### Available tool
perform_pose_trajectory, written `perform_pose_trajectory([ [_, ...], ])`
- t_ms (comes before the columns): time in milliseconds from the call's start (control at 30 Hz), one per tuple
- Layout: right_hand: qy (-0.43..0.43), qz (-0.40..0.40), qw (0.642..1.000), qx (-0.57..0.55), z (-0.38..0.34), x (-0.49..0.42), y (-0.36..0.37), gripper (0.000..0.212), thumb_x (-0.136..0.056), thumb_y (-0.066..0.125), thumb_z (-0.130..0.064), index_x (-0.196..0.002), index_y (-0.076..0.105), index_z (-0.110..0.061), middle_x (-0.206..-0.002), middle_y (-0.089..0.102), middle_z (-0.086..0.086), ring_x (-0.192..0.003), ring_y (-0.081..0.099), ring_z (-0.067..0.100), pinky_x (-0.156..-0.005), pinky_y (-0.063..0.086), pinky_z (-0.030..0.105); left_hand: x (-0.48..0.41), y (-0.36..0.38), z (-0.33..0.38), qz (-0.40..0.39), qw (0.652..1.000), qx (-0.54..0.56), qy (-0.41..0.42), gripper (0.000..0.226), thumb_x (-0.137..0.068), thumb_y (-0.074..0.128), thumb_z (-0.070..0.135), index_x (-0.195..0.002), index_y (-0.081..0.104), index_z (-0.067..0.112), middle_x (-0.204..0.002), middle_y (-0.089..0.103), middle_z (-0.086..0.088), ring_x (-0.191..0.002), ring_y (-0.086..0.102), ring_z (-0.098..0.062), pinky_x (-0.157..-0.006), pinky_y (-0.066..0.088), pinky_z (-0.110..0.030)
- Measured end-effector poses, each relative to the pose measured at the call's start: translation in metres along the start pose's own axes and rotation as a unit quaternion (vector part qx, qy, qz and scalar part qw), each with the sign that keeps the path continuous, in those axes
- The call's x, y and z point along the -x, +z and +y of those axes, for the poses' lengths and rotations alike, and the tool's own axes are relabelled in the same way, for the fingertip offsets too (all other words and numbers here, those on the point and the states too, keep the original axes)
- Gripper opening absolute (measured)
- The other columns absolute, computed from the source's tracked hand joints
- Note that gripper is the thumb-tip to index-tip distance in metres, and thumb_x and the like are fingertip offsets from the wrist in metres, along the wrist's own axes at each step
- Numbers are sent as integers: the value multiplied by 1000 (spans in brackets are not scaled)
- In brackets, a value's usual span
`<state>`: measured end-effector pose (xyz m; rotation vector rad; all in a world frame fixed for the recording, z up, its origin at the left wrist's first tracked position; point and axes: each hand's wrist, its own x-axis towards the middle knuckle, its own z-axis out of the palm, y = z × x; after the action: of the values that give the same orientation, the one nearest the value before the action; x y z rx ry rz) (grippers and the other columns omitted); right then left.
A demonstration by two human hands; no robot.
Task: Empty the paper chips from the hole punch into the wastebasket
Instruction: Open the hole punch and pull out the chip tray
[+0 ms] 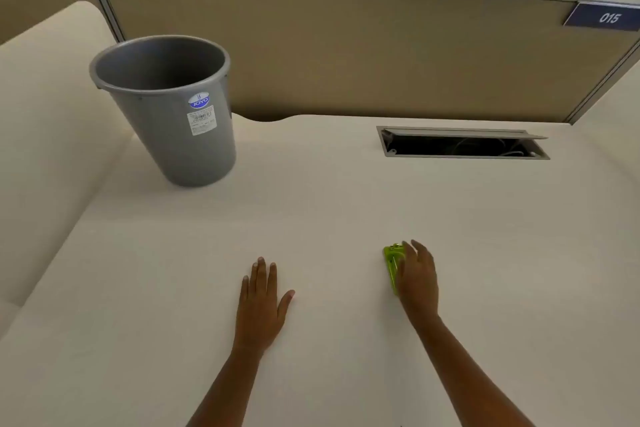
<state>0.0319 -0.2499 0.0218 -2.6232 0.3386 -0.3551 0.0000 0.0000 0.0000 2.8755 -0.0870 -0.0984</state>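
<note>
Head view: right hand grasps hole punch — left hand flat, released.

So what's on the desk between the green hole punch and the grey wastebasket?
Only bare desk lies between the hole punch and the wastebasket in the head view.

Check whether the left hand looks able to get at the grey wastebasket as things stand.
Probably yes. The left hand lies flat and empty on the desk, and nothing stands between it and the wastebasket, which sits upright farther back to its left. The right hand is at the green hole punch, well clear.
</note>
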Motion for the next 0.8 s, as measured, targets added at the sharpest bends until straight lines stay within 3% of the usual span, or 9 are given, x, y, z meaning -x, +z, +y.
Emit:
perform_pose_trajectory([
  [100,167,-34,983,-73,8,-8,-7,38,-93,46,-12,-129,49,0,-133,48,23,-122,46,38,-96,42,42,0,-2,-2,4,1000,20,-4,85,-97,-3,44,-108,65,-6,-112,65,-29,-101,65,-40,-78,54,-50],
  [267,254,-70,953,-147,4,-18,-13,33,-92,47,-16,-118,56,2,-121,60,24,-111,54,37,-88,43,37,-2,-12,1,36,999,-2,-1,81,-98,-1,36,-101,69,-4,-104,70,-26,-95,69,-37,-70,57,-46],
  [333,275,-83,944,-160,6,-21,-13,34,-91,49,-16,-119,57,1,-125,58,22,-116,52,36,-93,42,37,-5,-16,5,37,999,32,-13,64,-99,13,30,-109,66,-4,-114,65,-27,-105,64,-39,-81,55,-45],
  [433,288,-97,934,-187,1,-20,-11,33,-90,53,-15,-118,61,0,-125,59,20,-117,52,36,-97,41,39,-11,-10,6,66,992,102,-39,42,-97,38,19,-135,43,3,-145,39,-19,-139,32,-29,-113,30,-35],
  [500,310,-102,915,-238,-6,-16,-9,31,-89,55,-14,-115,62,2,-116,63,20,-109,57,35,-96,45,42,-13,-9,10,87,980,174,-53,41,-96,41,16,-136,41,6,-146,40,-14,-140,29,-25,-113,26,-32],
  [567,344,-124,869,-332,-16,-9,-9,26,-90,54,-11,-107,62,7,-91,63,17,-85,60,30,-79,52,43,-13,-15,20,108,957,260,-65,36,-95,44,13,-131,48,6,-136,51,-12,-132,41,-24,-106,33,-28],
  [633,373,-168,809,-421,-28,-3,-9,16,-93,49,-9,-96,59,3,-73,53,12,-65,51,20,-59,47,31,-16,-19,28,82,927,357,-86,31,-96,43,13,-125,53,8,-126,59,-10,-120,52,-23,-96,38,-22],
  [733,404,-242,716,-516,-44,5,-11,20,-95,43,-9,-81,56,-3,-70,50,10,-59,46,18,-54,42,27,-22,-27,39,-14,869,479,-120,30,-97,40,15,-124,52,9,-113,62,-12,-104,58,-25,-83,42,-24],
  [800,423,-296,665,-539,-52,9,-14,21,-96,41,-12,-84,57,-5,-70,50,8,-58,47,17,-50,47,25,-23,-33,48,-85,811,562,-137,31,-99,37,19,-127,48,12,-110,58,-9,-98,56,-22,-75,45,-23],
])
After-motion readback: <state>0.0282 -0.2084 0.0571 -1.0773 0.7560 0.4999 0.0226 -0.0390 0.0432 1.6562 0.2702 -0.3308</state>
